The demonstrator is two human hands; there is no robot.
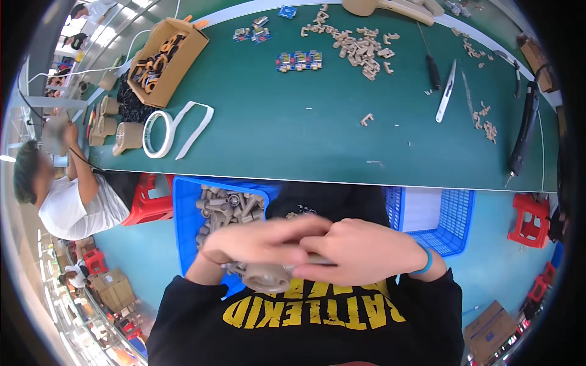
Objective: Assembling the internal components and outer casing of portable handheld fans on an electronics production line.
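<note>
Close to my chest, my right hand (360, 250) is curled around the narrow part of a beige plastic housing (267, 279). Its round, cup-like end points left and down. My left hand (271, 239) reaches across to meet the right hand, just above the housing; motion smears its fingers. Both hands hide most of the housing's handle. Behind my left wrist stands a blue crate (183, 213) with many similar grey-beige housings (229, 204) in it.
On the green table (256, 134) lie beige clips (360, 52), small circuit boards (299, 61), tweezers (447, 91), a screwdriver (433, 70), a black electric screwdriver (524, 134), a tape roll (158, 134) and a cardboard box (183, 67). A blue basket (455, 219) stands right. Another person (79, 201) sits left.
</note>
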